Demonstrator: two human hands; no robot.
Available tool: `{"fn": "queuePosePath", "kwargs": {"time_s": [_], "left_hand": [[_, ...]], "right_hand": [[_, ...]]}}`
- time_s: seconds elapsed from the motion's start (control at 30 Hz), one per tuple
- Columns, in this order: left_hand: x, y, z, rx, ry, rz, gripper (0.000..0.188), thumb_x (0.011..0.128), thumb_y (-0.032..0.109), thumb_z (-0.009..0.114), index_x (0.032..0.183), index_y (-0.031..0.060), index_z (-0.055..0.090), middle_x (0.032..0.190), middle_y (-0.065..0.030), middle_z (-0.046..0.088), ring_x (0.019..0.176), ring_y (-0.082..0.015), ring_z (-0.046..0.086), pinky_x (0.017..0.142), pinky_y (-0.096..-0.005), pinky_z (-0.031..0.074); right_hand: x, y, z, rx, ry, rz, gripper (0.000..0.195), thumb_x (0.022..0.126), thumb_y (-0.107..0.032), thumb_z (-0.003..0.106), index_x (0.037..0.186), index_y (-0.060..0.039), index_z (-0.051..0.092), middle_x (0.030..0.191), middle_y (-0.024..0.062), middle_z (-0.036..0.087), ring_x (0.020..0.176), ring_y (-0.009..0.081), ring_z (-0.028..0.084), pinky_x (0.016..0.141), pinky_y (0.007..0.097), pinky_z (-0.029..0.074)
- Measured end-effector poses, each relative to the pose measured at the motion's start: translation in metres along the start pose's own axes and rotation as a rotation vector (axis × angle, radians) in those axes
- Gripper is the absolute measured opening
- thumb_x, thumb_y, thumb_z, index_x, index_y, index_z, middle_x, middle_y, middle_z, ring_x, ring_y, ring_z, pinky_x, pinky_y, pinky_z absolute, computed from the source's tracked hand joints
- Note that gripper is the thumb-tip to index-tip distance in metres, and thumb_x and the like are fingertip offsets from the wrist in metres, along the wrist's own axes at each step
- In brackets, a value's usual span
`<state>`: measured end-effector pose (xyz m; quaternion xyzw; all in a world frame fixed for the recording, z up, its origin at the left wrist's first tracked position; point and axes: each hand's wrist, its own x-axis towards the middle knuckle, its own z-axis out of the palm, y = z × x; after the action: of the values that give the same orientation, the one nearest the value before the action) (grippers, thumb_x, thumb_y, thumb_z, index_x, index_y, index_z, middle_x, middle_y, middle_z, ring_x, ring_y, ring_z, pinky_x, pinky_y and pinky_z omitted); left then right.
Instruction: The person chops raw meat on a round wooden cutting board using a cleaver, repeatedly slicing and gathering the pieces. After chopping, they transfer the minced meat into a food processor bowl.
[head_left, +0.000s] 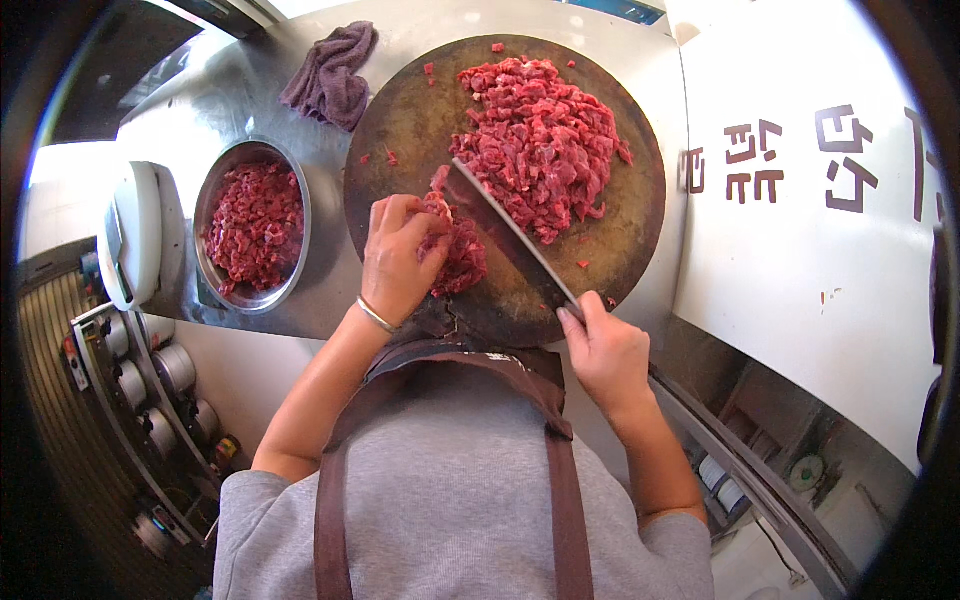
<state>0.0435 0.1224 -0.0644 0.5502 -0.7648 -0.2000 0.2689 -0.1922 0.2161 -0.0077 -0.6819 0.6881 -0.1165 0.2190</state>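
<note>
A round wooden chopping block (397, 112) lies before me on the metal counter. A large heap of chopped raw red meat (544, 142) covers its upper right part. In my right hand (607, 352) is the handle end of a wide-bladed knife, probably a cleaver (517, 236); its blade slants up to the left, between the heap and a smaller portion of raw meat (466, 259). My left hand (401, 247), with a bangle at the wrist, has its fingers curled on that smaller portion, left of the blade. Small meat scraps dot the block.
A metal bowl of cut meat (255, 225) stands left of the block. Beyond it sits a round white appliance, perhaps a scale (131, 232). A purple-brown cloth (334, 75) lies crumpled at the block's upper left. A white panel with writing (795, 247) stands at the right.
</note>
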Motion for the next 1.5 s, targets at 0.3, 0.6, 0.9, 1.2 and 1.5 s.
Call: {"fn": "queuePosePath", "kwargs": {"time_s": [0.3, 0.6, 0.9, 1.2, 1.5], "left_hand": [[-0.016, -0.022, 0.029, -0.101, -0.013, 0.036, 0.029, 0.067, 0.01, 0.064, 0.095, 0.0033, 0.059, 0.107, -0.015, 0.056, 0.103, -0.0345, 0.052, 0.088, -0.041, 0.044], [-0.017, -0.026, 0.04, -0.074, 0.031, 0.026, 0.034, 0.061, 0.014, 0.067, 0.092, 0.0038, 0.059, 0.103, -0.0134, 0.056, 0.1, -0.0337, 0.052, 0.086, -0.0413, 0.045], [-0.019, -0.029, 0.044, -0.051, 0.029, -0.025, 0.034, 0.06, 0.015, 0.068, 0.091, 0.0029, 0.059, 0.099, -0.0133, 0.056, 0.097, -0.034, 0.053, 0.084, -0.041, 0.045], [-0.017, -0.023, 0.04, -0.097, -0.044, 0.064, 0.032, 0.063, 0.013, 0.067, 0.092, 0.0031, 0.059, 0.097, -0.0127, 0.057, 0.093, -0.0334, 0.053, 0.081, -0.0404, 0.045], [-0.027, -0.005, 0.024, -0.109, 0.085, 0.07, 0.023, 0.072, 0.011, 0.065, 0.092, 0.0028, 0.059, 0.101, -0.0131, 0.058, 0.1, -0.0337, 0.053, 0.089, -0.0424, 0.042]], "right_hand": [[0.008, -0.021, -0.005, -0.164, -0.136, -0.062, 0.015, 0.088, -0.024, 0.053, 0.085, -0.011, 0.047, 0.061, 0.0087, 0.058, 0.051, 0.0306, 0.059, 0.042, 0.0419, 0.045], [0.041, -0.025, 0.028, -0.141, -0.248, -0.108, 0.017, 0.088, -0.022, 0.054, 0.085, -0.0095, 0.044, 0.057, 0.0113, 0.058, 0.052, 0.0319, 0.06, 0.044, 0.0441, 0.046], [0.038, -0.009, 0.037, -0.183, -0.37, -0.109, 0.007, 0.086, -0.011, 0.044, 0.092, -0.0062, 0.045, 0.063, 0.0144, 0.062, 0.055, 0.0326, 0.063, 0.047, 0.0444, 0.049], [0.076, -0.018, 0.061, -0.065, -0.162, -0.171, 0.023, 0.087, -0.026, 0.058, 0.088, -0.0066, 0.045, 0.055, 0.0154, 0.057, 0.051, 0.0359, 0.06, 0.046, 0.0463, 0.046], [0.044, 0.016, 0.009, -0.132, -0.085, -0.064, 0.021, 0.089, -0.028, 0.054, 0.092, -0.009, 0.046, 0.062, 0.0141, 0.061, 0.054, 0.0359, 0.061, 0.046, 0.0471, 0.046]]}}
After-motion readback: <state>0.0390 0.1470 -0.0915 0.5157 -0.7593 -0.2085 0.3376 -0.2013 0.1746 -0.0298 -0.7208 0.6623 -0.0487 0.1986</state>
